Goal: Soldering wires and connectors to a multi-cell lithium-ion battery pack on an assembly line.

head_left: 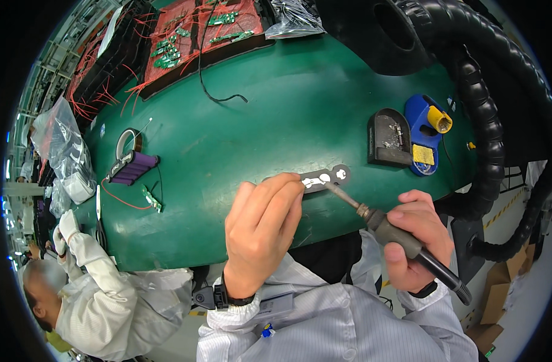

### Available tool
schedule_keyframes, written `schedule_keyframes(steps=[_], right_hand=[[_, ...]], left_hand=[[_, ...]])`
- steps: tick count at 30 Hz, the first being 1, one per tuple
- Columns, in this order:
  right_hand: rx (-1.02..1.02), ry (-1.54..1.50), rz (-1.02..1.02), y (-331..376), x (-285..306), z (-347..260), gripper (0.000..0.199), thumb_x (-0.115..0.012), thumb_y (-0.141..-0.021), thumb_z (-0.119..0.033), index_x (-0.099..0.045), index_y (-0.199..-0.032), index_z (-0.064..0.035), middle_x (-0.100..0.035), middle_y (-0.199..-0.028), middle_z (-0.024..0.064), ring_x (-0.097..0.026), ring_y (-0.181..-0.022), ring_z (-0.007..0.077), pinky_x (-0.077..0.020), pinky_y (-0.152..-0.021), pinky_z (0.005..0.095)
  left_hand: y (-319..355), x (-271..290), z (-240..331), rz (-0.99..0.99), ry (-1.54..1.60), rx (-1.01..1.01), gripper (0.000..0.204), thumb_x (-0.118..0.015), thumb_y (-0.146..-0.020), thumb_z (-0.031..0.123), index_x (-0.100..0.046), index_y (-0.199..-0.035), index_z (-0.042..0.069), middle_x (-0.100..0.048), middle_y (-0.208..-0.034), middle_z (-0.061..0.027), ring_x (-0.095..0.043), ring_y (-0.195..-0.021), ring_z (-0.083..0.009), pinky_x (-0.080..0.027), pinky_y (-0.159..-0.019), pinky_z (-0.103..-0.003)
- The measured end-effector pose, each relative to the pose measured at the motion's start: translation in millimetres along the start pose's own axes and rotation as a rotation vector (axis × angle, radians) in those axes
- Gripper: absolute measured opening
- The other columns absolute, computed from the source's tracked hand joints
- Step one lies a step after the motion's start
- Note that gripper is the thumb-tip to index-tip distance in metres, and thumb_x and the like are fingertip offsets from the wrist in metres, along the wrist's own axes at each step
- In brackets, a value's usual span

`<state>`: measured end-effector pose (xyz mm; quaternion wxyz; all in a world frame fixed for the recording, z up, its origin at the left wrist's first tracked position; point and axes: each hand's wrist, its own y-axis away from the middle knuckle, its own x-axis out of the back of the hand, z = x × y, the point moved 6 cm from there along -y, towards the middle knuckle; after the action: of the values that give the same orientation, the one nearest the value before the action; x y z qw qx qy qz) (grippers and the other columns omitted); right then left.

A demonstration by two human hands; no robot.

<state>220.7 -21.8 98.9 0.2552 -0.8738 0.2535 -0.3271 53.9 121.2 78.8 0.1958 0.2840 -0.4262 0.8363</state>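
A narrow dark strip with silvery metal tabs and a rounded end [341, 175] lies near the table's front edge. My left hand [259, 232] is closed at the strip's left end, fingertips pinched together on it; whether a smaller piece is also between them is hidden. In my right hand [423, 235] is a soldering iron [382, 228], gripped by its grey handle. The iron slants up to the left, and its tip meets the strip near the middle tab, just right of my left fingertips.
A blue iron stand [422, 130] with yellow sponge and a black tray [384, 142] stand right. Black ducts [478, 120] curve behind. Left are a purple battery pack [133, 168] wired to a green board [150, 199], tape [128, 143] and a gloved co-worker [107, 301]. Bins [194, 70] hold boards.
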Motion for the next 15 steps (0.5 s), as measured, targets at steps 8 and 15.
schedule_keyframes(steps=[8,15], right_hand=[[-0.013,0.017,-0.043,-2.5,-7.7,3.8,0.028,-0.08,-0.087,-0.019,-0.073,-0.106,-0.0006,-0.076,-0.086,0.01,-0.074,-0.078,0.0242,-0.0558,-0.092,0.047],[-0.008,0.041,-0.054,-4.3,-10.8,3.2,0.027,-0.08,-0.087,-0.02,-0.072,-0.105,-0.0013,-0.076,-0.085,0.0094,-0.075,-0.077,0.0238,-0.0558,-0.091,0.0466]], left_hand=[[-0.2,-1.2,0.0,0.008,-0.001,-0.007,0.024,-0.079,-0.076,-0.011,-0.073,-0.096,0.001,-0.076,-0.101,-0.0089,-0.068,-0.081,-0.0233,-0.047,-0.066,-0.033],[-0.6,-1.8,-0.9,0.027,-0.015,-0.089,0.027,-0.08,-0.075,-0.008,-0.071,-0.1,0.0,-0.073,-0.102,-0.0083,-0.059,-0.072,-0.0223,-0.048,-0.06,-0.032]])
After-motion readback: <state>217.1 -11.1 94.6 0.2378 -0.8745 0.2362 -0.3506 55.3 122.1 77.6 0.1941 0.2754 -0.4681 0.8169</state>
